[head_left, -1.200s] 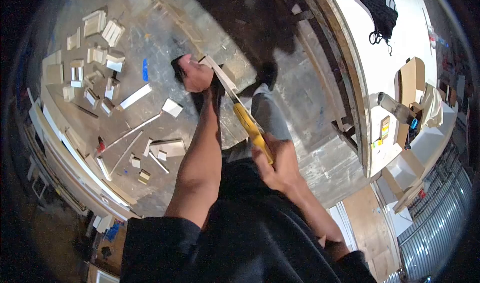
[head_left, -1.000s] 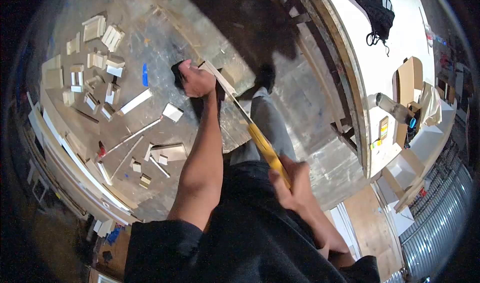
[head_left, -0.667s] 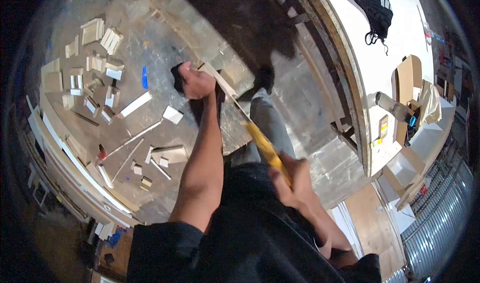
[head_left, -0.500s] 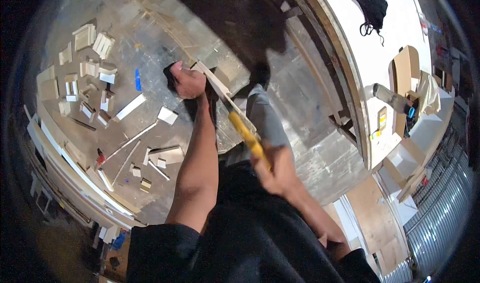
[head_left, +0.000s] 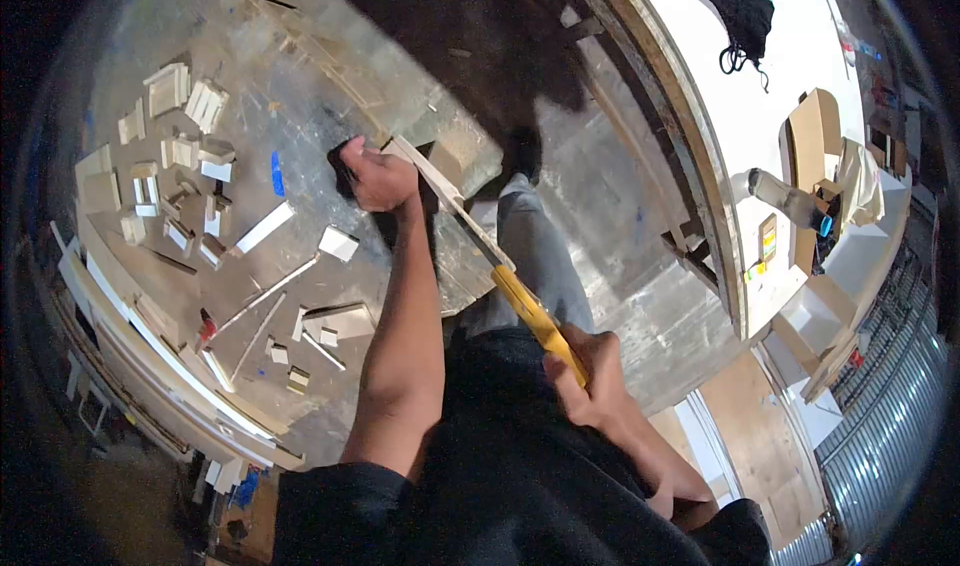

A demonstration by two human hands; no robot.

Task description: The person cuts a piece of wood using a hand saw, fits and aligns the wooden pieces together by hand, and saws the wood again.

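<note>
My right hand [head_left: 592, 378] grips the yellow handle of a handsaw [head_left: 528, 311], low in front of my body. Its narrow metal blade points up and left, along a pale wooden strip [head_left: 430, 166]. Whether the teeth touch the wood cannot be told. My left hand [head_left: 385, 179] is closed beside the strip's upper end, fingers curled; what they hold, if anything, is hidden. A dark patch lies around that hand. My trouser leg [head_left: 535, 241] is just right of the strip.
Several small wooden pieces [head_left: 180, 151] lie on the floor at left, with blue tape [head_left: 278, 173] among them. Long boards [head_left: 170, 346] line the left edge. A white-topped table [head_left: 760, 146] at right bears a cardboard box [head_left: 812, 141] and a clear bottle [head_left: 785, 198].
My right hand has drawn the handsaw back, down and to the right, toward my body. More of the blade shows now. My left hand stays by the strip's end.
</note>
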